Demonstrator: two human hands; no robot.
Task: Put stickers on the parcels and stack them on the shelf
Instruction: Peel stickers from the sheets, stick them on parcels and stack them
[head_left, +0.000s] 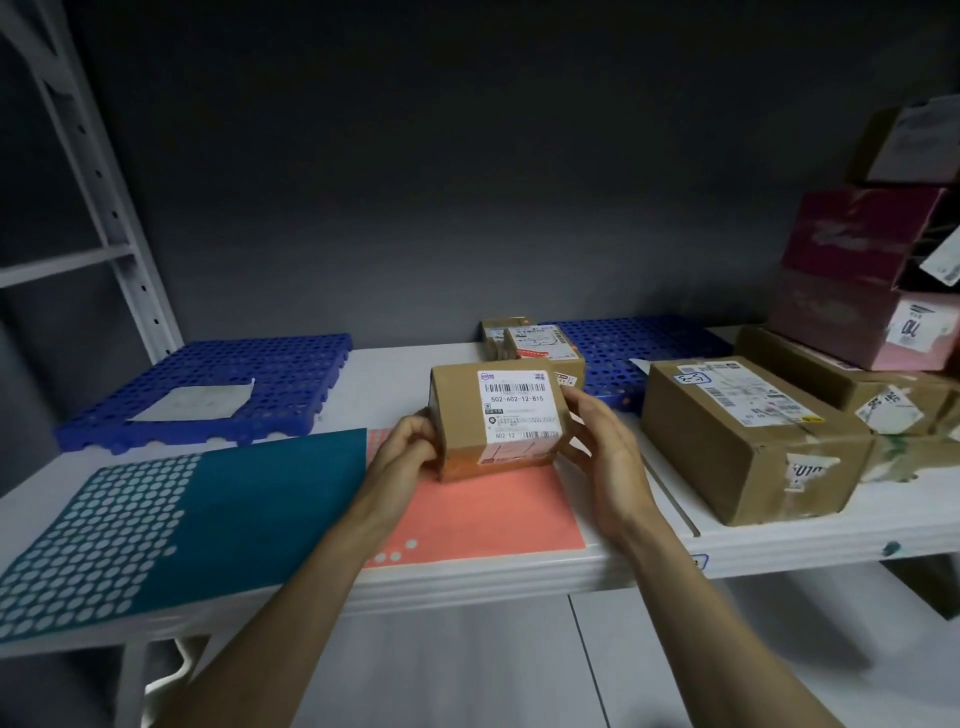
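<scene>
Parcel (496, 421) sits between left hand (405, 447) and right hand (605, 447).

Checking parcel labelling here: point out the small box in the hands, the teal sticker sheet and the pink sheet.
small box (496, 410): head view, on its white barcode label.
teal sticker sheet (270, 499): head view, plain teal part.
pink sheet (488, 512): head view, bare middle.

l grip (402, 447) curled, r grip (602, 441) loose

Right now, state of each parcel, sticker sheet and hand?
small parcel: labelled, resting on coral sheet, held at both ends
left hand: grips its left end
right hand: fingers touch its right end
large parcel: labelled, flat on shelf
coral sheet: few stickers left
teal sheet: part used
</scene>
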